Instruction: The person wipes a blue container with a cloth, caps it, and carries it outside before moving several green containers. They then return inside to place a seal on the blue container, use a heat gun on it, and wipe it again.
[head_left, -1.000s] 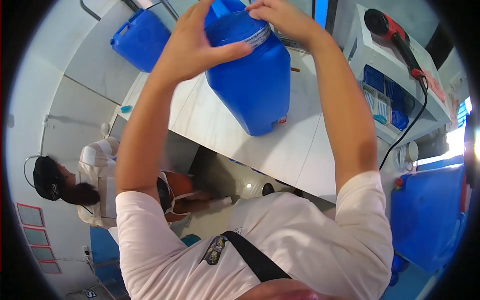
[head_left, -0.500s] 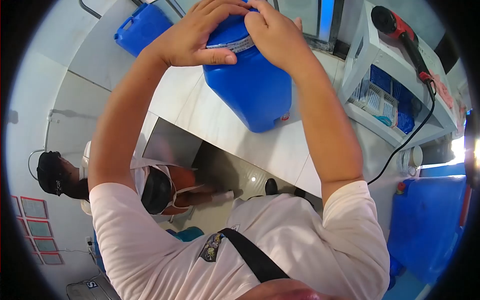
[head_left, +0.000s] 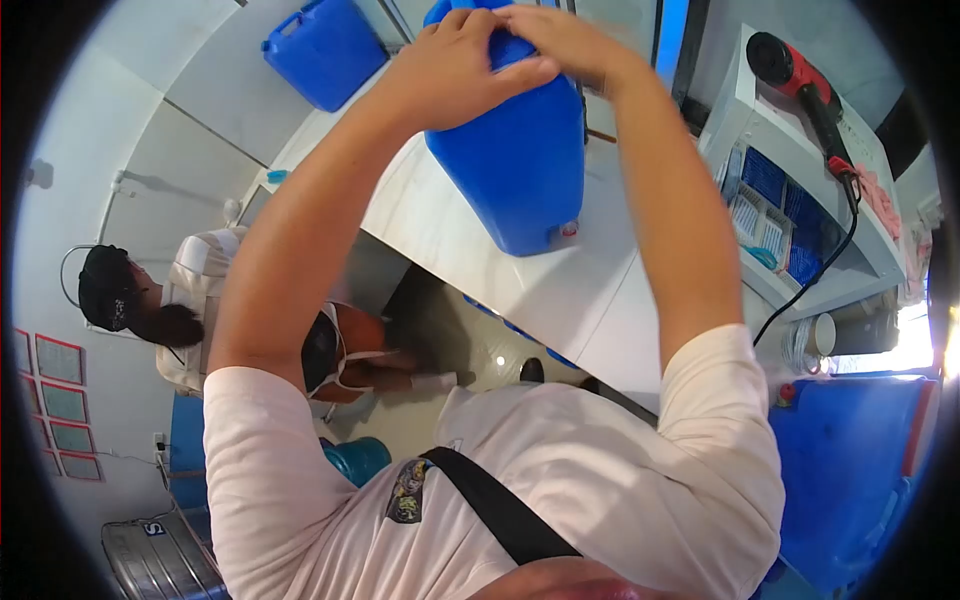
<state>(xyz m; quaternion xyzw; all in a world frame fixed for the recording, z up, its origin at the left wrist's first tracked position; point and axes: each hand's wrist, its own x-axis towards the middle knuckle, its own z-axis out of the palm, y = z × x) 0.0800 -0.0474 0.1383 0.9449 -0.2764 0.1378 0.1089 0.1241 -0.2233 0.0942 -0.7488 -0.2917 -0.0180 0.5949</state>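
Observation:
A large blue plastic jug point(head_left: 515, 180) stands upright on the white marble-look counter point(head_left: 600, 260), with a small reddish fitting point(head_left: 569, 229) low on its side. My left hand point(head_left: 455, 68) lies over the near left of its top, thumb stretched across toward the right and fingers bent over the upper part. From the right, my right hand point(head_left: 562, 42) reaches over the same top, its fingers meeting those of my left hand. The hands partly cover the cap area, and my right hand is slightly blurred.
Another blue jug point(head_left: 325, 55) is at the upper left. A red and black heat gun point(head_left: 800, 85) lies on a white shelf point(head_left: 765, 130) at the right, its cord hanging down. A co-worker point(head_left: 190, 290) is at the left. A big blue container point(head_left: 850, 470) stands lower right.
The white printed strip near the jug's top no longer shows under my hands. My left hand has shifted right over the top. The camera view has shifted, and the co-worker appears more fully.

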